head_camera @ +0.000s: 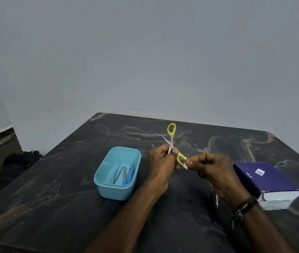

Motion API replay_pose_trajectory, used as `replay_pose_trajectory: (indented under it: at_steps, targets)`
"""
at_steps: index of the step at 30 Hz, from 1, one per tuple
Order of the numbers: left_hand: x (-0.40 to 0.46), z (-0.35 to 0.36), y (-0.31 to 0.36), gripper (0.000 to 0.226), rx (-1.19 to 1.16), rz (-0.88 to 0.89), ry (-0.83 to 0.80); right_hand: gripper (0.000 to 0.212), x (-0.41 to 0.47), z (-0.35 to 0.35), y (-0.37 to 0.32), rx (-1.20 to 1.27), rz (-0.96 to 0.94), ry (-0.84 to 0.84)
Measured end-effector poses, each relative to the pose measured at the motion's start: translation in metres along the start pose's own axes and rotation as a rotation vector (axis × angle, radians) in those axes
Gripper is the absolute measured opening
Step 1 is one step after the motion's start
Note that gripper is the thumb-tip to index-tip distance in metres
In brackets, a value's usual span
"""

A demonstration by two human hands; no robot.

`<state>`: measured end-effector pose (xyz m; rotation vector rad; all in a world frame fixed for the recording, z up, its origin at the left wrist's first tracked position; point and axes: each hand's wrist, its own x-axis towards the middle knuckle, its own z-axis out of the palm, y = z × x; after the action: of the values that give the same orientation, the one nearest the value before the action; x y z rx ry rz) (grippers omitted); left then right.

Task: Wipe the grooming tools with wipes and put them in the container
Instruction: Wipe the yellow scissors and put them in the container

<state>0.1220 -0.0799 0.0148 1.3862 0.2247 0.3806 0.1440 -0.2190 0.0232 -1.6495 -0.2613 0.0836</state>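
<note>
Small scissors with yellow handles [171, 130] are spread apart above the table. My left hand [160, 161] grips them near the pivot. My right hand [210, 168] pinches a small white wipe [185, 166] against the lower yellow handle loop. A light blue container [106, 187] stands left of my hands; inside lie metal tweezers [116, 174] and two blue-handled tools [125, 177].
A dark purple box [265, 181] lies at the right of the dark marbled table [53, 198]. A small metal tool [215, 198] lies on the table under my right wrist. A black bag [17, 161] sits on the floor at left.
</note>
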Motion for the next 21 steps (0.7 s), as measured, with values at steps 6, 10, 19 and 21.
replay_pose_trajectory:
  at_steps: [6,10,19,21]
  targets:
    - [-0.0021,0.0019,-0.0055,0.017,0.132,0.047,-0.055,0.008,0.002,-0.0036,0.0028,-0.147,-0.093,-0.046]
    - [-0.0032,0.0022,-0.0045,0.019,0.061,-0.003,-0.058,0.022,0.0037,-0.0035,0.0051,-0.142,-0.078,-0.04]
    - [-0.002,0.0012,-0.0021,0.019,0.032,-0.045,-0.06,0.026,0.0011,0.0006,0.0002,-0.161,0.001,-0.03]
    - [-0.0034,0.0027,-0.0024,0.019,0.06,-0.064,-0.08,0.025,0.0,0.002,-0.0017,-0.101,-0.032,-0.008]
